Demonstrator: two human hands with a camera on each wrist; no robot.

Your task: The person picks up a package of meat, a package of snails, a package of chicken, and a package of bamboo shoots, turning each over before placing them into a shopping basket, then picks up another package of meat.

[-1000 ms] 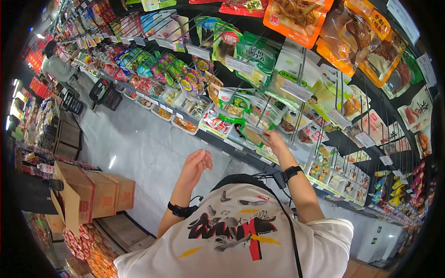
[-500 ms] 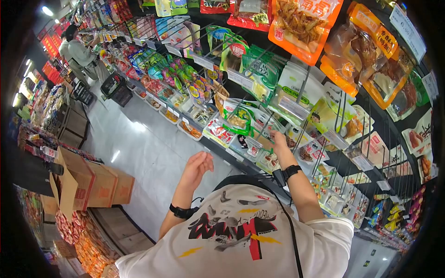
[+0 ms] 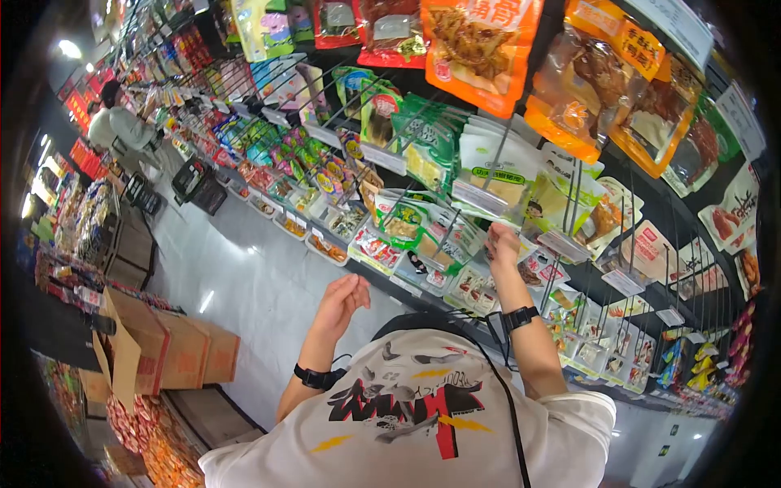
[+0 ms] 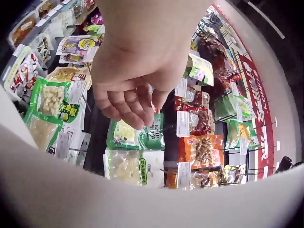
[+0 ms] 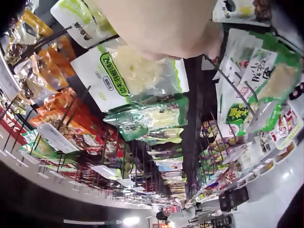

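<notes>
At the wire-peg rack (image 3: 569, 183) on the right, my right hand (image 3: 502, 244) reaches up among glossy hanging snack pouches, at a white-and-green packet (image 3: 488, 175); I cannot tell whether its fingers grip anything. My left hand (image 3: 340, 301) hovers over the pale floor (image 3: 244, 276), fingers loosely curled, holding nothing.

Left hand (image 4: 137, 71), fingers loosely curled, holding nothing (palm toward camera); behind it, green-and-white plastic snack pouches (image 4: 135, 137) hanging on metal pegs with white price tags (image 4: 183, 123).

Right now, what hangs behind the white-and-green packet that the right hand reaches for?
Behind the white-and-green packet, more green packets hang in a row on their hook. The right hand covers the packet's top edge.
</notes>
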